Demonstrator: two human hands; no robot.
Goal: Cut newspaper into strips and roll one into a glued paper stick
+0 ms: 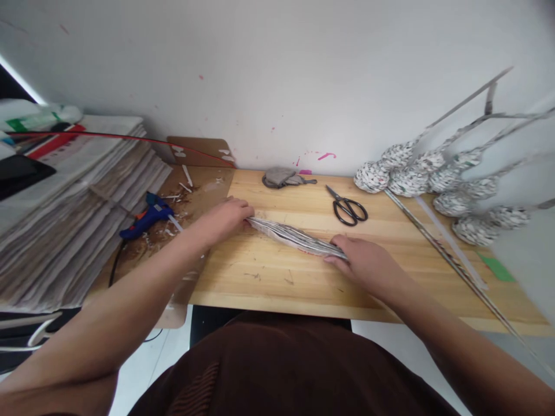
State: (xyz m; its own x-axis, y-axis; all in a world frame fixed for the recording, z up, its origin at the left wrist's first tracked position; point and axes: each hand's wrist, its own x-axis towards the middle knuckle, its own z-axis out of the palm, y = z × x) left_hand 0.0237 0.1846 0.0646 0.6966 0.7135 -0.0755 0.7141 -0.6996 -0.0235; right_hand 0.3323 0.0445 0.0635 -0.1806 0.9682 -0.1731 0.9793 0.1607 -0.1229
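A bundle of newspaper strips (pixel 297 237) stretches between my two hands, low over the wooden table. My left hand (pixel 232 214) grips its left end, fingers closed around the tip. At the other end, my right hand (pixel 355 254) pinches the strips between thumb and fingers. The bundle bulges in the middle, where its layers fan slightly apart. Black-handled scissors (pixel 349 209) lie just beyond my right hand, blades pointing toward the wall. A grey cloth item (pixel 281 177) rests near the wall, beyond the bundle.
Left, a tall stack of newspapers (pixel 65 231) stands beside a blue glue gun (pixel 150 218) on a scrap-strewn brown board (pixel 208 179). Right, several woven paper balls on stems (pixel 407 180) lean by the wall, near long thin rods (pixel 437 248) and a green patch (pixel 496 267).
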